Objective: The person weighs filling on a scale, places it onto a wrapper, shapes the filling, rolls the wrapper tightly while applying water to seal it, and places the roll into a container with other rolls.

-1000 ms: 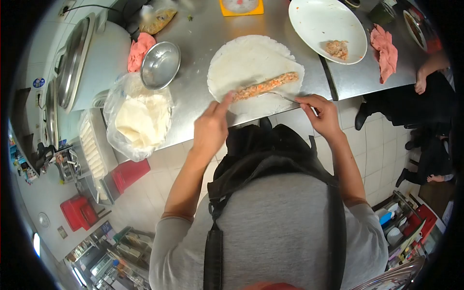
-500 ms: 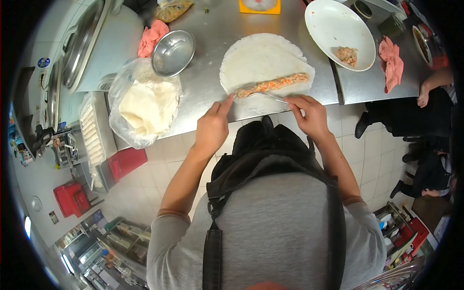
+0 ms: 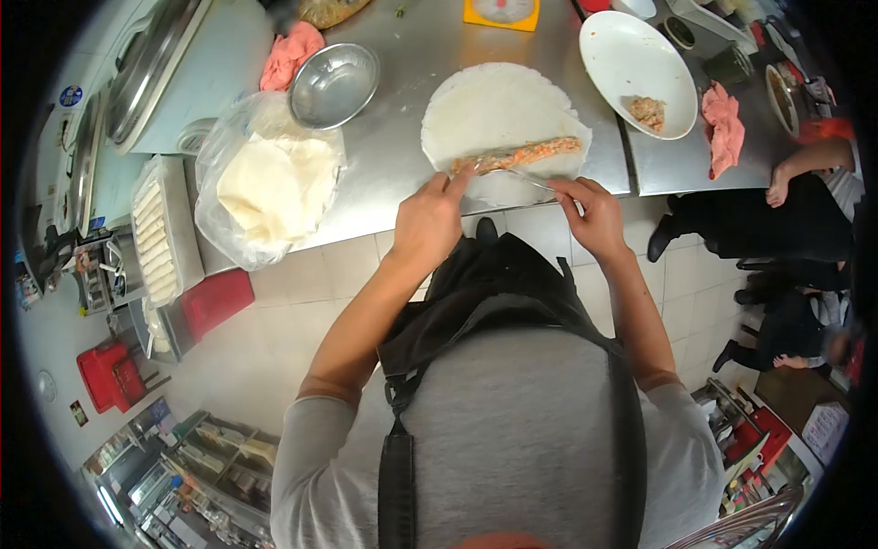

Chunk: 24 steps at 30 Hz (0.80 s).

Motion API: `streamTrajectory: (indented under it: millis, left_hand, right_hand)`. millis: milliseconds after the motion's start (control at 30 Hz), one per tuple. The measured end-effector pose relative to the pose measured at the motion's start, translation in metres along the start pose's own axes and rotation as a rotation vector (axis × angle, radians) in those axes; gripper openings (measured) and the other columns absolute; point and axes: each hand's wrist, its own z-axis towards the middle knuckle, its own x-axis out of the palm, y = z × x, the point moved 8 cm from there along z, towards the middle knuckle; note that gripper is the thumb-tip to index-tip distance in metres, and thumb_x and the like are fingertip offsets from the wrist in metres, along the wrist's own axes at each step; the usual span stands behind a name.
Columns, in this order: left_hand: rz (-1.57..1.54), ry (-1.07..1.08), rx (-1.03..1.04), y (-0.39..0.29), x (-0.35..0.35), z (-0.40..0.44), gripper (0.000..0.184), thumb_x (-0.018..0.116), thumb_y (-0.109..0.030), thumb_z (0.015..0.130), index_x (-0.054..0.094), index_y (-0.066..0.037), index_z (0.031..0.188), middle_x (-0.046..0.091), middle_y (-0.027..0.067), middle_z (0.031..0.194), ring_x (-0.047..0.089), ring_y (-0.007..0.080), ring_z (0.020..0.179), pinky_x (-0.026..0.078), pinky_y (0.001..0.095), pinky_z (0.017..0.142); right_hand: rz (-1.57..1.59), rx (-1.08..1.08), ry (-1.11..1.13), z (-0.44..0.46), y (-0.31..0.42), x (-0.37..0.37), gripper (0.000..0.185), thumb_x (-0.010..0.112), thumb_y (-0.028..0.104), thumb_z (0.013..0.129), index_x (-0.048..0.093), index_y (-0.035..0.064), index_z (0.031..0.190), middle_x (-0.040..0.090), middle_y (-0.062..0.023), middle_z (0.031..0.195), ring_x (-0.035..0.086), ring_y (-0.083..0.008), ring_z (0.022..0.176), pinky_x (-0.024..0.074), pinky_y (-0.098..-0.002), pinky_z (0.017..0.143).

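Observation:
A round white dough wrapper (image 3: 498,101) lies on the steel table, with a long strip of orange-flecked minced filling (image 3: 540,151) across its near part. My left hand (image 3: 430,220) is at the strip's left end, index finger stretched out and touching the filling, other fingers partly curled. My right hand (image 3: 593,215) pinches the handle of a thin metal spoon (image 3: 532,181), whose head rests along the near side of the filling. The spoon's tip is hard to make out. A white oval dish (image 3: 631,55) with a lump of filling stands at the upper right.
Left on the steel table (image 3: 393,119) are a plastic bag of wrappers (image 3: 274,188), a metal bowl (image 3: 334,87) and a pink cloth (image 3: 291,55). A tray of white rolls (image 3: 155,242) stands further left. A yellow scale (image 3: 501,11) sits behind. Another person's hand (image 3: 779,183) shows at right.
My left hand has moved right and forward, its index finger now over the filling's left end. The spoon stays in my right hand, close to the strip. The camera view has shifted slightly.

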Motion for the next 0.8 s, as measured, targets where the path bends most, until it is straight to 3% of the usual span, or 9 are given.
streamTrajectory:
  millis: [233, 333, 433, 500, 567, 600, 700, 800]
  left_hand:
    - [-0.087, -0.089, 0.002, -0.035, -0.018, 0.048, 0.060, 0.060, 0.007, 0.085, 0.062, -0.017, 0.140, 0.065, 0.0141, 0.086, 0.065, 0.0351, 0.077, 0.052, 0.0456, 0.070]
    - [-0.044, -0.221, 0.134, -0.063, -0.020, 0.089, 0.047, 0.060, 0.004, 0.088, 0.067, -0.017, 0.130, 0.071, 0.0136, 0.090, 0.067, 0.0339, 0.083, 0.048, 0.0432, 0.077]
    - [0.021, -0.332, 0.250, -0.094, -0.007, 0.149, 0.041, 0.061, 0.000, 0.088, 0.069, -0.017, 0.124, 0.073, 0.0135, 0.093, 0.067, 0.0328, 0.090, 0.051, 0.0455, 0.078]
    - [0.032, -0.190, 0.208, -0.113, 0.025, 0.198, 0.037, 0.061, 0.000, 0.087, 0.071, -0.016, 0.118, 0.074, 0.0126, 0.090, 0.067, 0.0316, 0.099, 0.053, 0.0477, 0.080]
    - [0.132, 0.031, 0.151, -0.136, 0.056, 0.237, 0.037, 0.059, 0.001, 0.085, 0.072, -0.015, 0.116, 0.074, 0.0130, 0.097, 0.066, 0.0320, 0.103, 0.054, 0.0487, 0.083]
    - [0.129, 0.029, 0.147, -0.141, 0.066, 0.250, 0.037, 0.059, 0.001, 0.085, 0.072, -0.015, 0.116, 0.074, 0.0130, 0.097, 0.066, 0.0320, 0.103, 0.054, 0.0487, 0.083]
    - [0.199, 0.121, 0.172, -0.140, 0.102, 0.263, 0.039, 0.055, 0.004, 0.084, 0.073, -0.014, 0.114, 0.073, 0.0130, 0.106, 0.066, 0.0320, 0.105, 0.054, 0.0473, 0.084]
    - [0.142, 0.071, 0.184, -0.123, 0.105, 0.264, 0.031, 0.060, 0.001, 0.086, 0.075, -0.013, 0.109, 0.072, 0.0119, 0.110, 0.065, 0.0313, 0.105, 0.054, 0.0473, 0.084]
  right_hand:
    - [0.089, 0.078, -0.108, -0.012, -0.051, -0.052, 0.016, 0.071, 0.009, 0.094, 0.078, 0.0116, 0.108, 0.070, -0.0095, 0.083, 0.058, -0.0227, 0.062, 0.0457, -0.0330, 0.057]
    - [0.170, 0.152, -0.341, -0.017, -0.077, -0.100, 0.018, 0.065, 0.003, 0.097, 0.077, 0.0041, 0.111, 0.069, -0.0062, 0.080, 0.054, -0.0096, 0.066, 0.0440, -0.0243, 0.061]
    - [0.143, 0.181, -0.402, -0.005, -0.106, -0.138, 0.023, 0.063, 0.001, 0.097, 0.071, 0.0017, 0.119, 0.066, -0.0070, 0.075, 0.056, -0.0081, 0.068, 0.0467, -0.0256, 0.063]
    - [0.092, 0.201, -0.382, 0.014, -0.116, -0.153, 0.022, 0.061, 0.001, 0.096, 0.068, 0.0008, 0.118, 0.067, -0.0086, 0.075, 0.061, -0.0129, 0.066, 0.0494, -0.0293, 0.064]
    - [0.002, 0.225, -0.337, 0.033, -0.132, -0.157, 0.020, 0.062, 0.000, 0.093, 0.066, 0.0013, 0.112, 0.069, -0.0110, 0.075, 0.065, -0.0218, 0.066, 0.0518, -0.0338, 0.067]
    - [-0.041, 0.287, -0.297, 0.041, -0.133, -0.158, 0.018, 0.063, -0.001, 0.089, 0.066, 0.0015, 0.107, 0.070, -0.0159, 0.082, 0.068, -0.0296, 0.073, 0.0535, -0.0385, 0.070]
    - [-0.107, 0.107, -0.327, 0.063, -0.152, -0.152, 0.019, 0.065, -0.001, 0.088, 0.067, 0.0017, 0.107, 0.069, -0.0188, 0.090, 0.069, -0.0316, 0.081, 0.0539, -0.0401, 0.071]
    - [-0.110, 0.159, -0.244, 0.073, -0.154, -0.154, 0.019, 0.066, 0.000, 0.087, 0.067, 0.0028, 0.106, 0.066, -0.0195, 0.093, 0.068, -0.0338, 0.082, 0.0536, -0.0430, 0.070]
